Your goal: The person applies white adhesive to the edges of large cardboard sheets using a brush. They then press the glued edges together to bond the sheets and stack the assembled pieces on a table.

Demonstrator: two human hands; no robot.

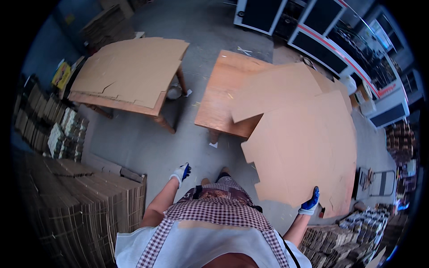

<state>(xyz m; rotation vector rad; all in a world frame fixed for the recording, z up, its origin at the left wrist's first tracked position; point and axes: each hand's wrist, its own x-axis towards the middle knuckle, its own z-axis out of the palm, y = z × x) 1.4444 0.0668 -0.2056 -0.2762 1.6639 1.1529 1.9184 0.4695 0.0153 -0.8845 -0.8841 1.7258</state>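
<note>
My left hand (181, 173), in a white glove with blue coating, hangs over the floor beside my apron. Its fingers are loosely bent and apart, with nothing in them. My right hand (309, 202), gloved the same way, grips the near edge of a large brown cardboard sheet (304, 143), its blue thumb on top; the fingers beneath are hidden. That sheet has a notched left edge and lies over another cardboard sheet (268, 87), which rests on a wooden table (219, 98). Part of the tabletop shows at the left.
A second wooden table (152, 111) at the left carries flat cardboard (129, 71). Bundled cardboard (89, 210) is stacked at the near left, and more stacks (330, 243) stand at the near right. A large machine (321, 40) occupies the far right. A black-framed cart (380, 183) stands at the right.
</note>
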